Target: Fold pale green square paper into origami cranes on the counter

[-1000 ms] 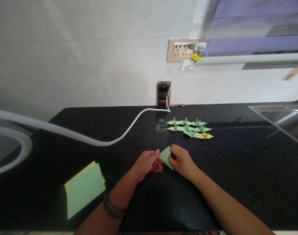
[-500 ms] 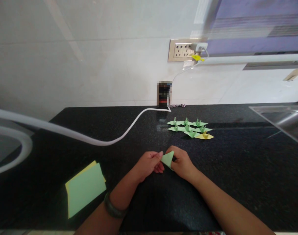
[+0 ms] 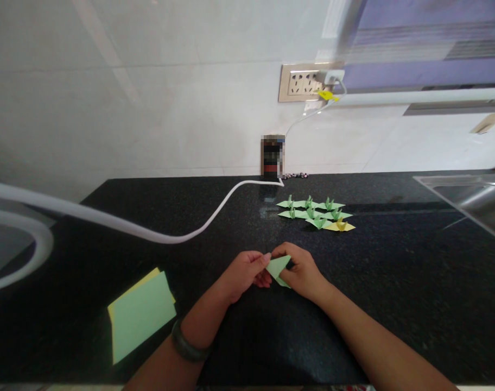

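Observation:
A small folded piece of light green paper is held between my two hands above the dark counter. My left hand pinches its left corner between thumb and fingers. On the other side, my right hand grips the paper's right part, with the thumb against a lower fold and the index finger curled behind the upper edge. Beyond the hands stand several green folded paper cranes in close rows, and one yellow paper crane sits at the front right of the group.
Left of my left arm lies a stack of green and yellow paper sheets. A white cable curves across the counter to a pixelated device leaning on the wall. A metal sink is at the right; a socket panel is above.
The folded paper has tilted and opened slightly at its lower right, showing another flap. My right thumb and fingers have shifted a little on it; my left hand keeps its pinch.

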Tool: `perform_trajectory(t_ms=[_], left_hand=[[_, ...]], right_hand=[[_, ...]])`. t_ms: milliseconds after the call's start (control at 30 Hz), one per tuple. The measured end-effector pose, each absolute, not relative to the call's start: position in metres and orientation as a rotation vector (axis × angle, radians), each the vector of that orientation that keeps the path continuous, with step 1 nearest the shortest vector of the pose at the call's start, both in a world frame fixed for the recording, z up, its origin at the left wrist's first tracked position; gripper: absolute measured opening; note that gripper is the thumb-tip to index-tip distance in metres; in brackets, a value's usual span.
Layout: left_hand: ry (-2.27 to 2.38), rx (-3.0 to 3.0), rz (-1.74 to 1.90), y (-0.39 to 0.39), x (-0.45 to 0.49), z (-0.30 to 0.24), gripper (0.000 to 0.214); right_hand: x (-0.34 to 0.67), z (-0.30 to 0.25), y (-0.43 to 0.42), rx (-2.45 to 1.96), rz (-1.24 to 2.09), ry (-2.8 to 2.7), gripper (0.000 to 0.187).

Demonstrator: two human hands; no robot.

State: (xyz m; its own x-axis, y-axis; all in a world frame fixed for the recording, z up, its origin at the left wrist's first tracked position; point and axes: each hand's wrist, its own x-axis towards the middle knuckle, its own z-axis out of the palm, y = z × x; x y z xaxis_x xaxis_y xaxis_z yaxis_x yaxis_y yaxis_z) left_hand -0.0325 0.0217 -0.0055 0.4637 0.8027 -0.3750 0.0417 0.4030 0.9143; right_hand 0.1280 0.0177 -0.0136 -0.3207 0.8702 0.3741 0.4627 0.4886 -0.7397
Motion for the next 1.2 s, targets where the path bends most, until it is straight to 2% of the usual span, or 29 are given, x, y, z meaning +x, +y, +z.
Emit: perform_trajectory(t_ms=[267, 400, 600, 900, 1067, 1200], left_hand=[[1.021, 1.083, 0.534, 0.0227, -0.0323, -0.0075, 0.046], [1.01, 1.081, 0.518, 0.0217, -0.0321, -0.0068, 0.049], [0.958, 1.046, 0.596, 0.0209, -0.0328, -0.0066, 0.043], [0.961, 1.016, 0.704, 0.0231, -0.0326, -0.0065, 0.037], [1.051, 1.123, 0.799, 0.0241, -0.0334, -0.0042, 0.035], [1.144, 1.24, 0.869, 0.0251, -0.0346, -0.0045, 0.033]], right_hand=[[0.1296, -0.0153, 0.0186, -1.07, 0.627, -2.009, 0.013], [0.1314, -0.0131, 0.0179, -1.027, 0.583, -2.064, 0.022], [0.1302, -0.0072, 0.0153, -0.972, 0.728, -2.021, 0.031], [0.1297, -0.0147, 0.0186, -1.187, 0.895, -1.611, 0.017], [0.1309, -0.0107, 0.0218, -1.212, 1.03, -1.514, 0.029], [0.1307, -0.0116, 0.0227, -1.178, 1.139, -1.608, 0.031]])
